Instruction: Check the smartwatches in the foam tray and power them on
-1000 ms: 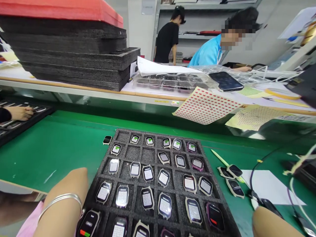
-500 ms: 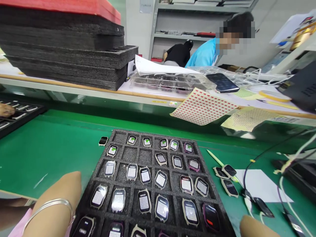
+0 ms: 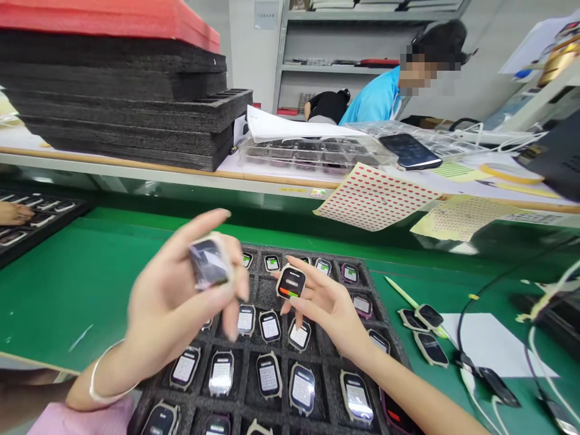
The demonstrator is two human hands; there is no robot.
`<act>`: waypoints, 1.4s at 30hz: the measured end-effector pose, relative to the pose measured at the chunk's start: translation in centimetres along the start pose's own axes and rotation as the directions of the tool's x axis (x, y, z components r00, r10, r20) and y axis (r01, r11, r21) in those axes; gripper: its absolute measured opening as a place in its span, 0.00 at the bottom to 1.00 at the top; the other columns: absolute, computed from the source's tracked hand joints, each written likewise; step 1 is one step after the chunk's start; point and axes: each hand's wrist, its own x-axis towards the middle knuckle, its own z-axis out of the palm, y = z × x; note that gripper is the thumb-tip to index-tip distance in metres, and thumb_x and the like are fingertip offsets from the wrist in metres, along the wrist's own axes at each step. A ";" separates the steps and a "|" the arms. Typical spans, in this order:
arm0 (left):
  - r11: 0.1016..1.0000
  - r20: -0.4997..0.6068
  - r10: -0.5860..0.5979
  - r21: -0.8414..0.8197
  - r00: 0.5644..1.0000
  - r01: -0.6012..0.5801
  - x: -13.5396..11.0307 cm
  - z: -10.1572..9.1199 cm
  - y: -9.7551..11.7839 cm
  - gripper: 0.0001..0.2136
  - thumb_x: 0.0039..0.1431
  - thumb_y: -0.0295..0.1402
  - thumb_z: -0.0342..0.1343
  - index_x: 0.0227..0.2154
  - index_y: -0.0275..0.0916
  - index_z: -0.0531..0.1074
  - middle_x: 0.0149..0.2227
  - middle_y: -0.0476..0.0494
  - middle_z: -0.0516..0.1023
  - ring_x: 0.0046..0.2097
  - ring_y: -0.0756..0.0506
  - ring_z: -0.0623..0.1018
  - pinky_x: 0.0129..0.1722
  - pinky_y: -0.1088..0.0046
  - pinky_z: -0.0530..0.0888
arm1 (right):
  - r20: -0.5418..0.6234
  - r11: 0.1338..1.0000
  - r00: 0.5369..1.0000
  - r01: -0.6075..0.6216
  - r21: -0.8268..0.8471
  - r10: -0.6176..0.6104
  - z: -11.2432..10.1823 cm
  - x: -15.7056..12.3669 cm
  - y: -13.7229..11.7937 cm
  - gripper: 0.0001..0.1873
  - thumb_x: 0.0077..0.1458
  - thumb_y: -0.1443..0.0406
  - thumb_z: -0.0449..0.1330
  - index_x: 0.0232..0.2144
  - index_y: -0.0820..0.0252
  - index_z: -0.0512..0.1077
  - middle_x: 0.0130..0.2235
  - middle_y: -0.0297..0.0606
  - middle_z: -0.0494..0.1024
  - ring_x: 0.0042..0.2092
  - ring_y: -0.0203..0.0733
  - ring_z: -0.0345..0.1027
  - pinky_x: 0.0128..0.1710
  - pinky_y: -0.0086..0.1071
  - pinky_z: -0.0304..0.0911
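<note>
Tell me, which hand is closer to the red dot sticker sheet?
Right: the right hand is below the red dot sticker sheet; the left hand is farther left.

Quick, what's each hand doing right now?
Left hand: closed, holding a watch case.
Right hand: fingers spread, pinching another watch case.

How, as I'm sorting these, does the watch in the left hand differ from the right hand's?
The left hand holds a blurred watch with a glossy face; the right hand holds a sharp watch. The sharp watch shows a red-green bar on its dark screen, while no bar can be made out on the blurred watch. Both are rounded rectangles with pale rims.
</note>
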 end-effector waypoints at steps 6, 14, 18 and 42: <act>0.952 0.163 -0.305 0.050 0.938 0.301 3.0 -0.6 -6.2 0.29 0.51 0.25 0.62 0.56 0.42 0.61 0.41 0.43 0.72 0.36 0.46 0.76 0.29 0.72 0.77 | -0.063 0.998 0.998 0.021 -0.051 -0.024 -1.0 0.4 0.5 0.27 0.54 0.67 0.62 0.56 0.56 0.65 0.39 0.41 0.76 0.31 0.40 0.72 0.21 0.28 0.68; 0.929 0.201 -0.369 0.069 0.907 0.363 3.0 -0.5 -6.4 0.28 0.46 0.19 0.57 0.52 0.38 0.62 0.43 0.41 0.73 0.36 0.46 0.76 0.34 0.67 0.77 | -0.070 0.998 0.998 -0.009 -0.054 0.005 -1.1 0.5 1.0 0.28 0.54 0.65 0.64 0.56 0.56 0.64 0.44 0.43 0.76 0.30 0.38 0.71 0.20 0.26 0.66; 0.928 0.167 -0.372 0.050 0.913 0.369 3.1 -0.6 -6.4 0.32 0.46 0.19 0.56 0.57 0.38 0.59 0.42 0.41 0.74 0.37 0.45 0.77 0.35 0.67 0.77 | -0.061 0.999 0.998 -0.018 -0.030 0.016 -1.1 0.4 0.8 0.29 0.53 0.66 0.64 0.57 0.55 0.63 0.45 0.44 0.76 0.32 0.40 0.72 0.21 0.27 0.67; 0.940 0.196 -0.341 0.065 0.919 0.335 3.0 -0.9 -6.7 0.28 0.57 0.30 0.57 0.59 0.36 0.56 0.42 0.37 0.75 0.39 0.45 0.77 0.35 0.67 0.79 | 0.007 0.997 0.997 0.073 0.005 -0.073 -1.2 0.1 0.7 0.29 0.54 0.70 0.62 0.57 0.54 0.63 0.42 0.43 0.76 0.32 0.39 0.72 0.22 0.26 0.65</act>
